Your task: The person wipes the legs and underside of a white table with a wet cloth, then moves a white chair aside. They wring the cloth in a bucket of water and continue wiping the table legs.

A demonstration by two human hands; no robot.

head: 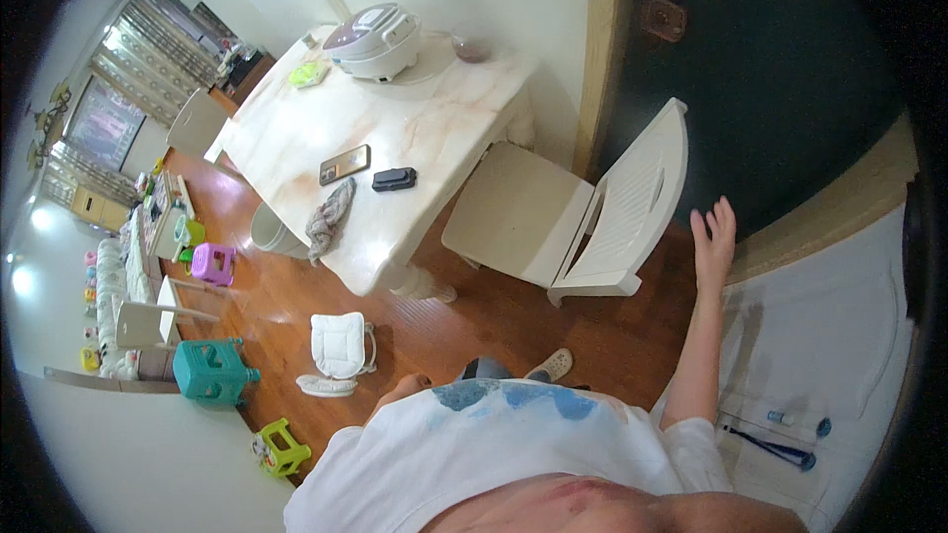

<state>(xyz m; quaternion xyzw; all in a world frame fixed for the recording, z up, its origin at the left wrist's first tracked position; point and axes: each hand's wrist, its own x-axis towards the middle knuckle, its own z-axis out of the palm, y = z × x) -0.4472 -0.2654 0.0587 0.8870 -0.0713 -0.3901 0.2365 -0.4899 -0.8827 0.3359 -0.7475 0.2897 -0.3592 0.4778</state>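
My right hand [715,244] is raised at the right with its fingers apart and nothing in it. It is in front of the edge of a dark doorway [755,126], beside the slatted back of a cream plastic chair [637,196]. My left hand [411,385] is low by my hip, partly hidden by my white shirt, and its fingers cannot be made out. Ahead stands a marble-topped table [415,118]. On its near part are a smartphone [345,164], a small black case [394,179] and a crumpled grey cloth [331,218].
A white rice cooker [374,44], a glass bowl with dark contents [472,44] and a green packet [308,74] sit farther back. A bin [275,231] stands beside the table. A padded child's seat [339,346], a teal stool [211,371] and a lime stool [281,449] occupy the wooden floor.
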